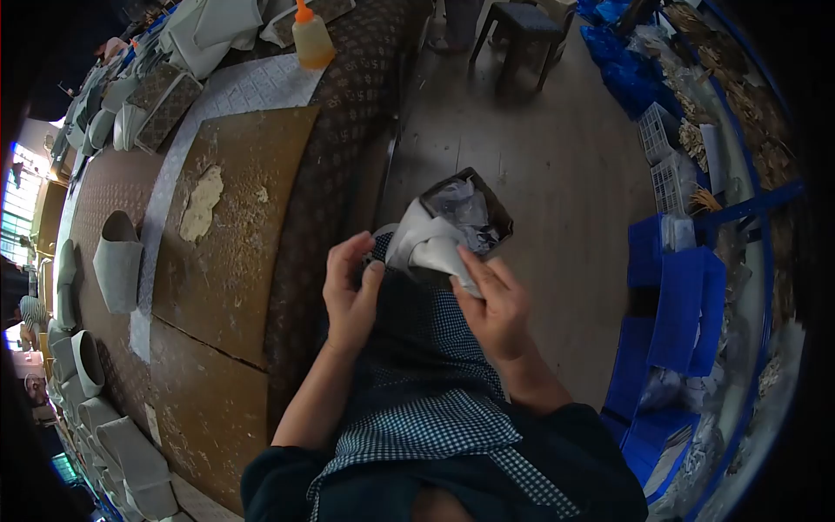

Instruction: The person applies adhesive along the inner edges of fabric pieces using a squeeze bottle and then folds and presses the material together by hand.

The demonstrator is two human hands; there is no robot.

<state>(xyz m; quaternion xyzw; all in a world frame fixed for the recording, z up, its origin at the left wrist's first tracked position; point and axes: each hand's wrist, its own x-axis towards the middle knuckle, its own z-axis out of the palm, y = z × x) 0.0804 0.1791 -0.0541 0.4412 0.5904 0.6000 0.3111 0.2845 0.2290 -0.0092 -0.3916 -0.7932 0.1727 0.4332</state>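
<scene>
A pale grey, leather-like piece (pixel 428 242), folded and looped over itself, is in front of my body. My right hand (pixel 497 304) pinches its lower right end between thumb and fingers. Just left of the piece, my left hand (pixel 352 287) is raised with its thumb and curved fingers apart, holding nothing. Behind the piece, an open box (pixel 500 213) with crumpled clear plastic inside stands low down, partly hidden by it. A checked apron (pixel 426 426) covers my lap.
On the table at left lie worn brown boards (pixel 235 191), a glue bottle with an orange tip (pixel 313 39), a standing grey leather-like piece (pixel 119 265) and stacks of similar pieces (pixel 130 457). Blue bins (pixel 683 313) line the right. A dark stool (pixel 526 26) stands ahead.
</scene>
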